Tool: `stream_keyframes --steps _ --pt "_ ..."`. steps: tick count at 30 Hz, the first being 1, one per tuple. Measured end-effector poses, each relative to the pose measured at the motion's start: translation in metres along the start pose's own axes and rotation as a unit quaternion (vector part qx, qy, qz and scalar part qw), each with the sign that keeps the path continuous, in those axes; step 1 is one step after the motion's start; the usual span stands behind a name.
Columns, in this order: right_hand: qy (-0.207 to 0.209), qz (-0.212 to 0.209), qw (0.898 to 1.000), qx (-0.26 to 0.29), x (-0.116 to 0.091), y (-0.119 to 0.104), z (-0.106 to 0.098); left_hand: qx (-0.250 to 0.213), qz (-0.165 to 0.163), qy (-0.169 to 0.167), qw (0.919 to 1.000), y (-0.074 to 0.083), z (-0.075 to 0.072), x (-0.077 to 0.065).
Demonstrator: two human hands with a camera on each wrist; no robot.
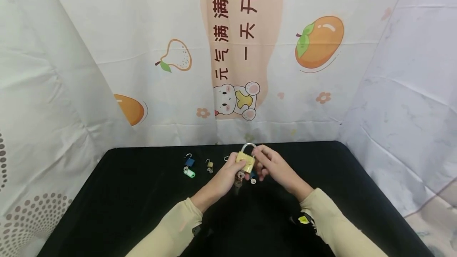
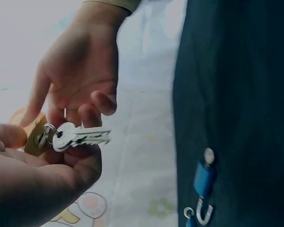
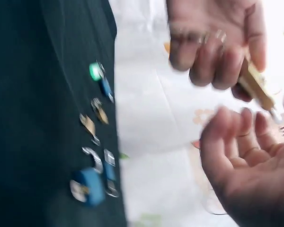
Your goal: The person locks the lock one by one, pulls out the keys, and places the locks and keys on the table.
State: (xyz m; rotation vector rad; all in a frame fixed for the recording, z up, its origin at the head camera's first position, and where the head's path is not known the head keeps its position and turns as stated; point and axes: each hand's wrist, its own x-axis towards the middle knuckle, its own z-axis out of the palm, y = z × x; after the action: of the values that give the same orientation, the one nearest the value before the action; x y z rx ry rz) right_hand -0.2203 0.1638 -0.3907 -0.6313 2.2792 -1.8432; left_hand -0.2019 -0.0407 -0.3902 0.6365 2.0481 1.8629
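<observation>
A brass padlock (image 1: 245, 162) with a silver shackle is held up above the black table. My left hand (image 1: 225, 174) grips its body, thumb across the front. From the padlock hangs a ring of silver keys (image 2: 78, 136), which stick out past the left fingers in the left wrist view. My right hand (image 1: 277, 165) is at the shackle's right side, its thumb close to it; whether they touch I cannot tell. In the right wrist view the right hand's fingers (image 3: 217, 137) are loosely bent with nothing between them. The hands hide the shackle's right end.
On the black cloth (image 1: 143, 205) lie other padlocks: a blue one (image 1: 189, 162) with a green tag (image 1: 189, 173), a small brass one (image 1: 210, 165), and a larger blue one (image 3: 91, 187) partly behind the hands in the head view. A printed white curtain (image 1: 171, 102) stands behind.
</observation>
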Motion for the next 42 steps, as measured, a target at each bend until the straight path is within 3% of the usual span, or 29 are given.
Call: stream_keyframes --steps 2,5,12,19,30,33,37,40,42 --pt "-0.022 0.051 0.997 0.059 -0.002 0.003 0.000 -0.010 -0.014 0.008 0.9998 -0.003 -0.002 0.002" --pt "-0.034 0.086 0.991 0.094 -0.004 0.010 0.002 -0.007 -0.031 0.018 0.9993 -0.008 -0.001 0.003" --pt "-0.008 0.082 0.994 0.068 -0.005 0.021 0.007 0.015 -0.047 0.017 0.9986 -0.022 0.013 -0.002" --pt "0.024 0.099 0.992 0.080 -0.010 0.023 0.004 0.062 -0.068 0.003 0.9958 -0.035 0.012 -0.014" --pt "0.030 0.110 0.985 0.128 -0.010 0.026 0.000 0.096 -0.041 0.011 0.9945 -0.043 0.022 -0.006" --pt "0.050 0.113 0.982 0.142 -0.008 0.026 -0.003 0.137 -0.037 -0.010 0.9899 -0.043 0.025 -0.007" --pt "0.089 0.116 0.973 0.177 -0.003 0.024 -0.015 0.223 -0.020 -0.065 0.9725 -0.046 0.030 -0.019" --pt "0.101 0.117 0.970 0.188 -0.003 0.025 -0.026 0.247 -0.015 -0.077 0.9658 -0.050 0.033 -0.026" --pt "0.096 0.126 0.970 0.182 -0.005 0.026 -0.029 0.240 -0.026 -0.076 0.9673 -0.050 0.032 -0.027"
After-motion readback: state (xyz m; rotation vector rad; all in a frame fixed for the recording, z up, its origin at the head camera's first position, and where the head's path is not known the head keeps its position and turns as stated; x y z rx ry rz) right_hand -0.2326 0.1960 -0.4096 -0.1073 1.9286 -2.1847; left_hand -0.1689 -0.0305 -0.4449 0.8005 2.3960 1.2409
